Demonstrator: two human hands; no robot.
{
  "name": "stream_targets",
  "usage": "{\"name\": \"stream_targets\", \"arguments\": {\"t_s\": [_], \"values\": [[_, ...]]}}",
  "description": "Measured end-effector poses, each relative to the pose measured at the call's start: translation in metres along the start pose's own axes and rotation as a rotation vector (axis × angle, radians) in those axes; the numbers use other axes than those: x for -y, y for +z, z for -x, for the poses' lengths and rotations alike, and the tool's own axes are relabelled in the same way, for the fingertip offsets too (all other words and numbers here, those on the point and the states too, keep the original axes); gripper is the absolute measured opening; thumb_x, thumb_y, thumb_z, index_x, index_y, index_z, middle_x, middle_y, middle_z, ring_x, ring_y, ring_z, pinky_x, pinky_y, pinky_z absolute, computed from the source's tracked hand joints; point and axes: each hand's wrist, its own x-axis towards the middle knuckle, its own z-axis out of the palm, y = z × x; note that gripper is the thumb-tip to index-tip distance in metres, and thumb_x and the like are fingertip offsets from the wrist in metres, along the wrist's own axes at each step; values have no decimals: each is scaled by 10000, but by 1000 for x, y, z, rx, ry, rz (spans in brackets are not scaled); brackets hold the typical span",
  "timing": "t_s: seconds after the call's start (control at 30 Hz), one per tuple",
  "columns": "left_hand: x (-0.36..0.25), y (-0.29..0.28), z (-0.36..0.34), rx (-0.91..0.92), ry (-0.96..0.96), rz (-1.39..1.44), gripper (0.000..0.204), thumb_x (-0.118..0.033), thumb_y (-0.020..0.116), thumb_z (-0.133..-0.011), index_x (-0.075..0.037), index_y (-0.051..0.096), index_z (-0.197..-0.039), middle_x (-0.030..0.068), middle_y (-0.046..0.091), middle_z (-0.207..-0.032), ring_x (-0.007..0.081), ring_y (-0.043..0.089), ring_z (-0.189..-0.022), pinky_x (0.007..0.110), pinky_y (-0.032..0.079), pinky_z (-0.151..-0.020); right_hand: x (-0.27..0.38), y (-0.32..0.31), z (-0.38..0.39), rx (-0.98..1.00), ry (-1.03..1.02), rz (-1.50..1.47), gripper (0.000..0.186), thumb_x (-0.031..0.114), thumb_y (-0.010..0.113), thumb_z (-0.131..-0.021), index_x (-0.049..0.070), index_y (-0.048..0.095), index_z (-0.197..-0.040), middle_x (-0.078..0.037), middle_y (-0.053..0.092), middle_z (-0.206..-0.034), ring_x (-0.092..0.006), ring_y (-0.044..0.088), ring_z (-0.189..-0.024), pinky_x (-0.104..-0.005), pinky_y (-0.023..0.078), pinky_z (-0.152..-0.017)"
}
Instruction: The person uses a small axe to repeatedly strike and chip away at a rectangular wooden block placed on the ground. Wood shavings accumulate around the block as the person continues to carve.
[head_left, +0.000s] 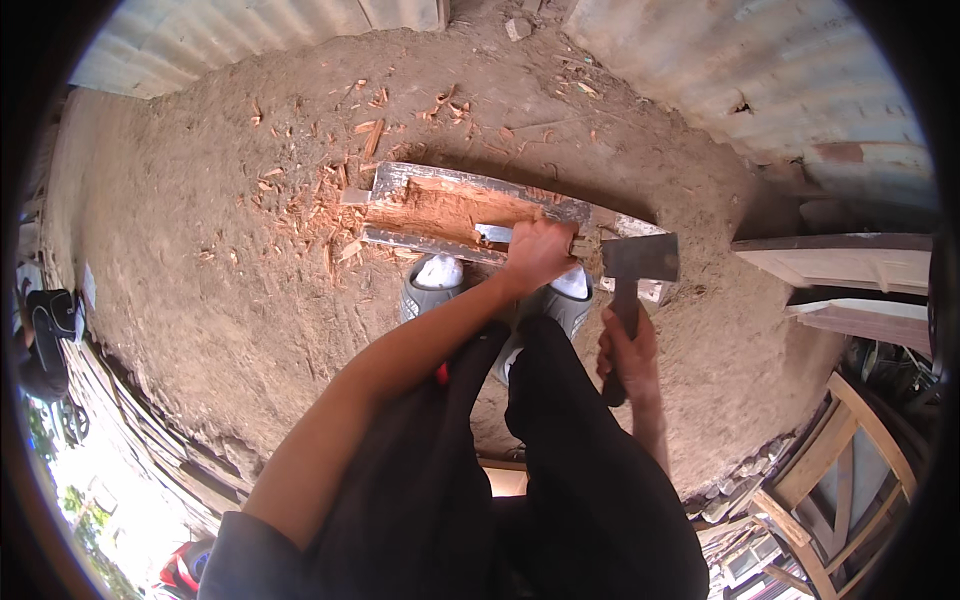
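My left hand (541, 250) is closed around a chisel, whose pale flat blade (493, 233) lies in the hollow of a long piece of wood (440, 205). That wood has dark, weathered edges and a reddish, freshly cut trough. The chisel's handle end (588, 243) sticks out to the right of my fist. My right hand (633, 352) grips the dark handle of a hatchet, its broad grey head (640, 257) just right of the chisel's end with a small gap between them. Most of the chisel's handle is hidden by my left hand.
Reddish wood chips (320, 210) litter the dirt floor around the wood's left end. My feet, in grey shoes (425, 293), stand close against its near side. Corrugated metal sheets (780, 70) line the far side. Boards (840, 262) and a wooden frame (845, 480) stand at right.
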Motion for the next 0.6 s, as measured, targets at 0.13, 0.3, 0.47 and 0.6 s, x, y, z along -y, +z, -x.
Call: {"name": "stream_targets", "arguments": {"t_s": [0.13,0.3,0.47,0.6], "values": [[7,9,0,15,17,-30,231,-275,758,-725,-126,729,-899,129,736,-831,336,725,-838,461,530,-714,3,-25,9,-197,22,-50,273,319,669,-1009,125,520,-1130,6,498,-657,-101,465,-425,-273,390,-360],[8,4,0,16,21,-56,247,-280,749,-726,-122,741,-916,138,739,-839,332,728,-841,463,529,-709,14,-48,33,-408,-97,-282,251,322,607,-1042,105,512,-1127,7,481,-657,-101,464,-427,-271,400,-365],[2,-1,2,-2,-14,-10,268,-274,755,-718,-129,760,-943,143,737,-822,339,728,-832,477,529,-729,-21,2,16,-348,-130,-185,257,309,617,-1037,92,507,-1121,-10,497,-661,-110,492,-438,-286,417,-381],[6,-8,4,0,28,16,228,-264,730,-729,-110,729,-896,172,720,-797,369,717,-823,493,532,-728,-14,2,12,-61,-68,41,264,298,646,-1023,89,511,-1112,-14,505,-652,-116,503,-435,-291,415,-373]]}}
